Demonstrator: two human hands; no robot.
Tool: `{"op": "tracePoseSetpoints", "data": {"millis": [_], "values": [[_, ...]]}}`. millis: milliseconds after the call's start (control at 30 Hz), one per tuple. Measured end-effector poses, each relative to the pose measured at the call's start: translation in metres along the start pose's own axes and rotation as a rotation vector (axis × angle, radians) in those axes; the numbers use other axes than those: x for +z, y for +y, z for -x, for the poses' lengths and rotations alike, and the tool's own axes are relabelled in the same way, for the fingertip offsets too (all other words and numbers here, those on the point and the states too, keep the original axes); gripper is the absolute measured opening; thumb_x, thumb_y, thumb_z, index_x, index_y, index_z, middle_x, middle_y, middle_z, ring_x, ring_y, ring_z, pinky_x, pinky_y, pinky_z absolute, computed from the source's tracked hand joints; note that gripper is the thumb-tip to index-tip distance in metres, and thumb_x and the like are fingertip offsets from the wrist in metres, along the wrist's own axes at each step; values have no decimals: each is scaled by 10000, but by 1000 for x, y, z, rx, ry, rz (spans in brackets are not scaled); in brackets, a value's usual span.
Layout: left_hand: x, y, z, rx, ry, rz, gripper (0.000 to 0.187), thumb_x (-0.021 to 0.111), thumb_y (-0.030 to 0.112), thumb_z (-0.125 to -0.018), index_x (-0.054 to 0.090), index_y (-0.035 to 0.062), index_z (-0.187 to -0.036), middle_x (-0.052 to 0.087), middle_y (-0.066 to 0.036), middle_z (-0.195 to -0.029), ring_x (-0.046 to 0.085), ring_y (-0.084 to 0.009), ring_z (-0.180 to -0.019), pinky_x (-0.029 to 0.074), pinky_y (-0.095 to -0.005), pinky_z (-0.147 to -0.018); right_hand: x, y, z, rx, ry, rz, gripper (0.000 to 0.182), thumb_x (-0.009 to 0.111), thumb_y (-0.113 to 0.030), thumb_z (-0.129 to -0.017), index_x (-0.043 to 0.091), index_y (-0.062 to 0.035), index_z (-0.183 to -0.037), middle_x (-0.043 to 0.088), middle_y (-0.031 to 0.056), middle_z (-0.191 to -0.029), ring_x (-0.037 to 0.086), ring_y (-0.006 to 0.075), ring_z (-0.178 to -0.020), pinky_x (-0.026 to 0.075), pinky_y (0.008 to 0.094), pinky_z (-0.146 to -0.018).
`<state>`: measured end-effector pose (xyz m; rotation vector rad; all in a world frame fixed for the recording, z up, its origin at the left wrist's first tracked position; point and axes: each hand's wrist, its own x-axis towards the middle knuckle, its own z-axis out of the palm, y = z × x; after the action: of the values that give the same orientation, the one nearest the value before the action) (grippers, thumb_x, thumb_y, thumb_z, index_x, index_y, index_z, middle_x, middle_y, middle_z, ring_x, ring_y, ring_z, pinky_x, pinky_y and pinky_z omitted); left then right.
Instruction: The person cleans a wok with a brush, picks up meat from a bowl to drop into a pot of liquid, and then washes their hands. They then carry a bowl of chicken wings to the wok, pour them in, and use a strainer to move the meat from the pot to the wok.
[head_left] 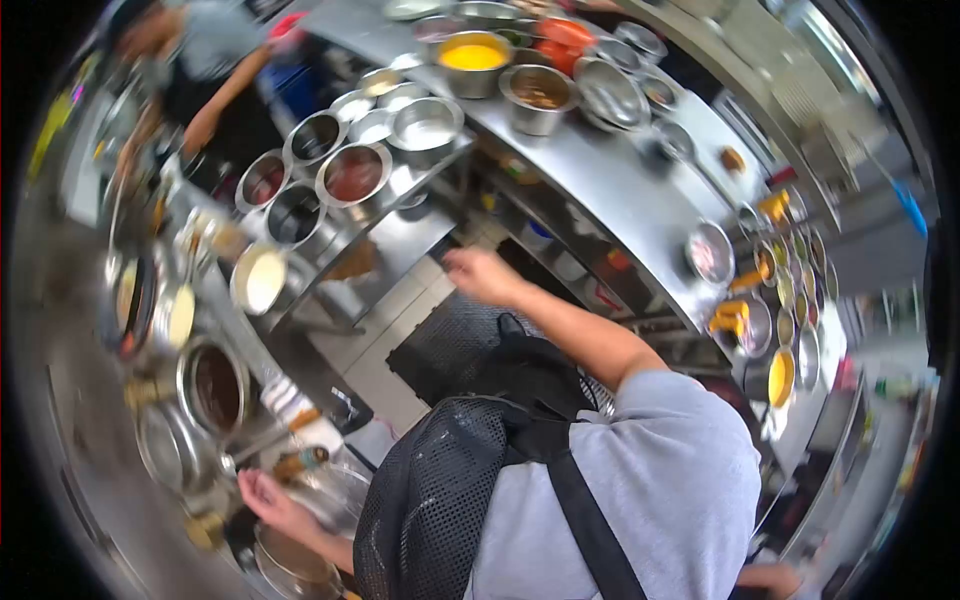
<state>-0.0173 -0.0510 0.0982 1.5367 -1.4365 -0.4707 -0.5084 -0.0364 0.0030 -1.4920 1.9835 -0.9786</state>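
Note:
My left hand point(268, 497) is over the cooking counter at the lower left, its fingers loosely stretched with nothing seen in them. Close by it lie a ladle point(262, 442) with a wooden grip and a brown-handled utensil point(300, 462). A shiny metal pan point(335, 490) is just beside this hand, and a pot point(290, 560) stands below it. My right hand point(484, 277) hangs out over the floor between the counters, fingers curled in, with no object visible. The black floor mat point(440, 350) is beneath it.
Metal pots of dark and red sauces point(355, 175) crowd a steel shelf. A pot of pale liquid point(262, 280) and a dark-filled pot point(213, 388) line the stove side. The long steel counter point(610, 190) bears bowls. A co-worker point(205, 80) stands at upper left.

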Motion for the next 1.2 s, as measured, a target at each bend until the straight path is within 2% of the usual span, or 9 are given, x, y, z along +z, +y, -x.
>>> {"op": "tracePoseSetpoints", "data": {"millis": [167, 267, 433, 500, 667, 767, 900, 967, 1200], "values": [[190, 70, 14, 30, -578, 277, 369, 558, 102, -956, 477, 6, -1303, 559, -99, -1192, 553, -179, -1068, 442, -310, -930, -213, 133, 113, 537, 815, 421, 400, 601, -151, -829, 543, -54, -1213, 567, 232, -1124, 573, 407, -1007, 464, 437, -906], [288, 131, 51, 108, -885, 366, 357, 558, 78, -948, 480, -13, -1284, 586, -102, -1134, 572, -169, -1023, 461, -294, -897, -285, 214, 205, 712, 859, 602, 481, 619, -195, -810, 514, -66, -1262, 539, 256, -1173, 572, 420, -1020, 440, 448, -942], [415, 238, 128, 462, -1347, 306, 361, 580, 54, -900, 520, -2, -1251, 569, -145, -1156, 579, -247, -1094, 498, -353, -890, -327, 259, 238, 1089, 269, 478, 813, 664, -390, -700, 384, -161, -1428, 440, 274, -1351, 399, 422, -1287, 306, 478, -1085], [446, 282, 162, 565, -1459, 385, 348, 603, 63, -881, 546, -5, -1218, 574, -151, -1148, 598, -248, -1058, 516, -350, -854, -333, 275, 239, 1033, 157, 415, 794, 671, -438, -663, 467, -178, -1385, 345, 294, -1426, 319, 455, -1333, 215, 539, -1115], [511, 322, 256, 595, -1800, 435, 413, 613, 147, -897, 504, 21, -1275, 607, -143, -1105, 634, -223, -988, 525, -328, -829, -318, 276, 235, 869, 383, 412, 440, 613, -333, -797, 614, -146, -1195, 430, 324, -1294, 460, 523, -1158, 362, 554, -1018], [546, 330, 325, -5, -2143, 371, 595, 580, 198, -938, 267, 0, -1404, 542, -133, -1103, 636, -192, -853, 564, -303, -693, -321, 281, 240, 799, 332, 392, 437, 609, -315, -812, 606, -148, -1216, 435, 321, -1291, 457, 505, -1176, 370, 537, -1016], [577, 356, 388, -263, -2099, 299, 634, 598, 254, -935, 235, -7, -1384, 526, -175, -1077, 638, -221, -830, 577, -320, -625, -325, 282, 253, 730, 388, 115, 501, 644, -288, -792, 566, -141, -1265, 448, 296, -1281, 394, 455, -1254, 341, 513, -1048], [594, 352, 411, -255, -2172, 338, 593, 612, 242, -919, 269, -1, -1337, 521, -185, -1068, 635, -213, -817, 577, -319, -584, -324, 271, 255, 607, 213, 447, 543, 690, -259, -751, 560, -140, -1265, 450, 286, -1286, 394, 443, -1254, 357, 485, -1041], [619, 350, 424, -58, -2059, 334, 377, 564, 70, -899, 332, -6, -1187, 542, -176, -1012, 642, -203, -752, 573, -288, -491, -318, 296, 254, 588, 381, 251, 528, 740, -192, -678, 591, -90, -1174, 503, 239, -1154, 517, 429, -1063, 444, 450, -940]]}}
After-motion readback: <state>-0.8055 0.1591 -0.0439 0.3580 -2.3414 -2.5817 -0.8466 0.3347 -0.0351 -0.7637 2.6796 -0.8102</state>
